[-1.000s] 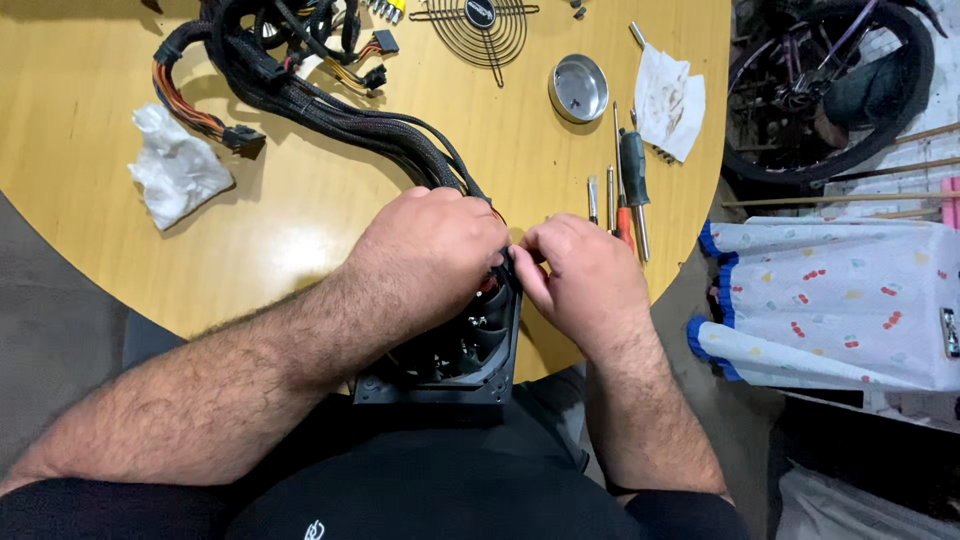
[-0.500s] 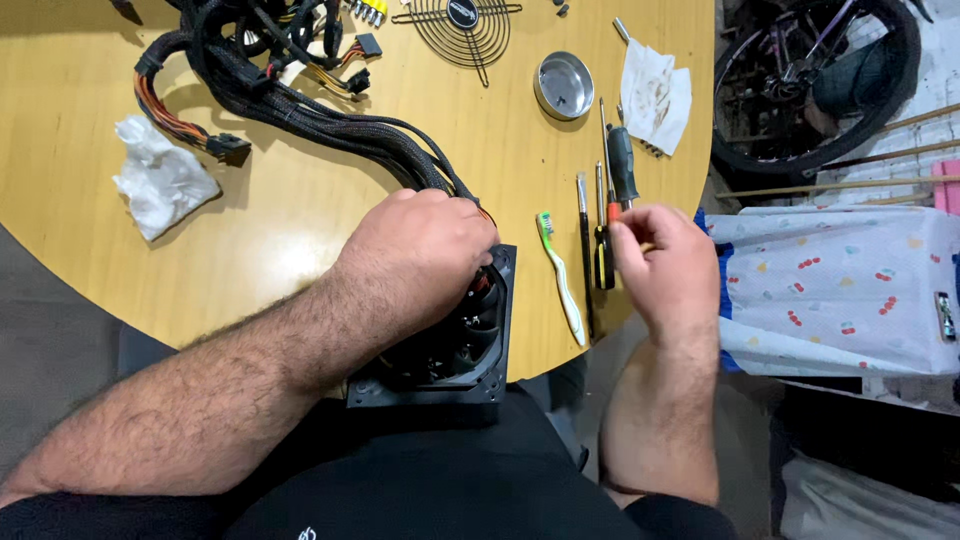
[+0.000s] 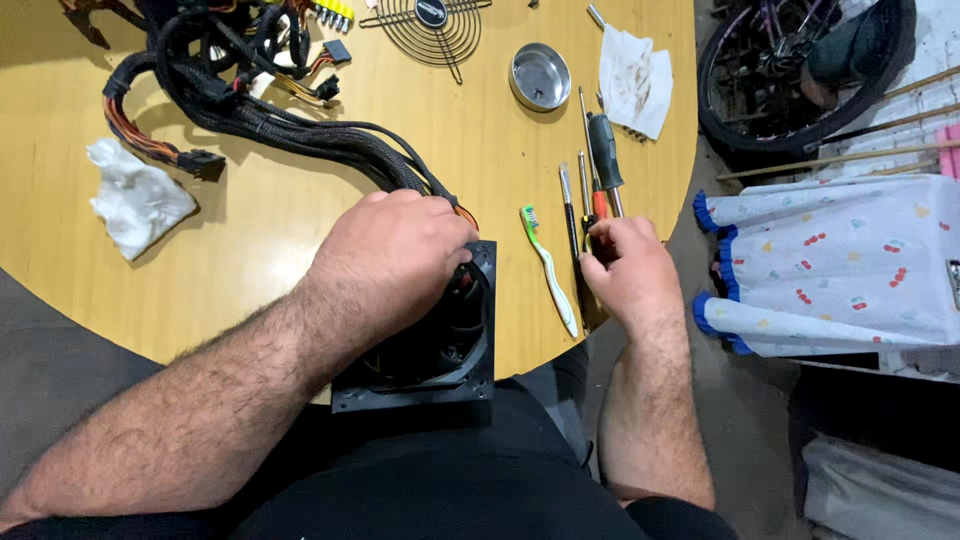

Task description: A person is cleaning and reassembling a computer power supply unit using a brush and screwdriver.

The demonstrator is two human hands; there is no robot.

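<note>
Black power-supply case [image 3: 430, 350] sat at table edge, 6 o'clock | left hand [image 3: 395, 255] clamped over its fan | right hand [image 3: 625, 270] closed on red-handled screwdriver [image 3: 598, 205], 3 o'clock | risk: case tipping onto lap if hold eased.

Tabletop [image 3: 270, 230]: smooth, satin-finished wood. Fan housing [image 3: 440, 350]: matt black plastic. Cable bundle [image 3: 270, 120]: woven black sleeving. Small dish [image 3: 540, 76]: polished metal. Toothbrush [image 3: 548, 268]: glossy plastic. Far rag [image 3: 636, 80]: soiled, crumpled paper.
</note>
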